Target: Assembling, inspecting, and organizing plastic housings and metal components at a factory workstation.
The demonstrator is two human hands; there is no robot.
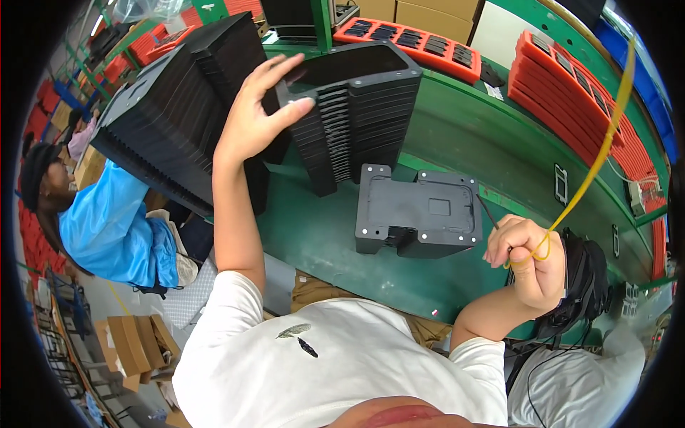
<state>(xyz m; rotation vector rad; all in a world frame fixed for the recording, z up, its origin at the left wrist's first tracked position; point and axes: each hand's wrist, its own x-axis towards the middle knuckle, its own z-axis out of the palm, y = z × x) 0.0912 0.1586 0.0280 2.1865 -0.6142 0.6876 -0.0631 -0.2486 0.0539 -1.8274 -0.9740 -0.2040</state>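
My left hand [260, 118] rests with spread fingers at the near left corner of a tall stack of black plastic frames [378, 107]. Its thumb and fingertips touch the top rim. A thin dark rod [488, 209] sticks out of my closed right hand [531, 260], pointing toward the right side of a shorter dark grey plastic block [417, 207]. This block lies on the green bench and has small bright round spots near its edges and a notch in front. From above, a yellow cord [603, 153] runs down and loops at my right hand.
More tall black stacks [164, 114] stand at the left. Red-orange trays with dark parts [414, 46] line the back shelf; others [571, 93] are piled at right. A black bag [581, 285] sits beside my right arm. A person in blue [114, 228] is at far left.
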